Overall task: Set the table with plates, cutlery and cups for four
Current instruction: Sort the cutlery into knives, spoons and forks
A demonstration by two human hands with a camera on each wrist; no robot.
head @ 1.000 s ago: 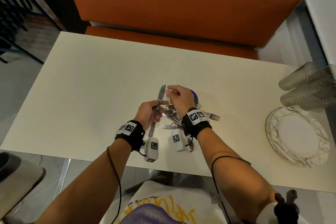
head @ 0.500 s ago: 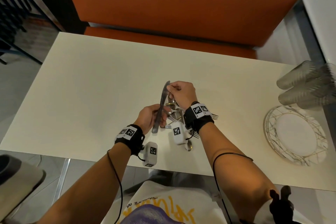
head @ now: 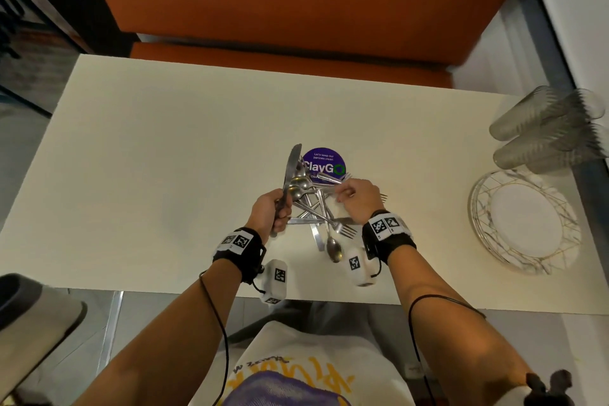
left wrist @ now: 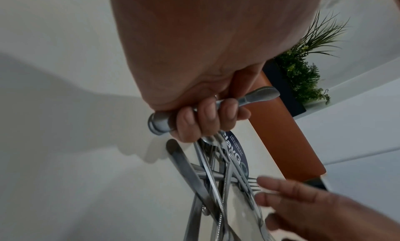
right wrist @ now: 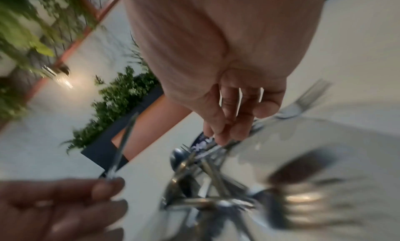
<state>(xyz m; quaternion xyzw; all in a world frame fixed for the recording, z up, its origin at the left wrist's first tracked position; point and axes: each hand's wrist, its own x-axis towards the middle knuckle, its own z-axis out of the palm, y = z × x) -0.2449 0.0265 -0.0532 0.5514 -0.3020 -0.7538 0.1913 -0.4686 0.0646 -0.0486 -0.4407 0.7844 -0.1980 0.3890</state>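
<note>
At the middle of the cream rectangular table, a heap of steel forks, spoons and knives lies crisscrossed, partly over a round purple sticker printed with white lettering. The person's left hand is wrapped round the handles of a serrated steel table knife and a second steel piece whose rounded handle end sticks out past the knuckles; the knife blade points up and away, above the heap. The right hand reaches into the heap from the right with its fingers bent down over the utensils, the fingertips touching a handle there; whether they actually pinch it cannot be told, as the right wrist view is blurred. The two hands are near each other, not touching. At the table's right edge, well apart from the heap, sits a white round plate with a gold web pattern, and beyond it several clear ribbed plastic cups lie on their sides.
</note>
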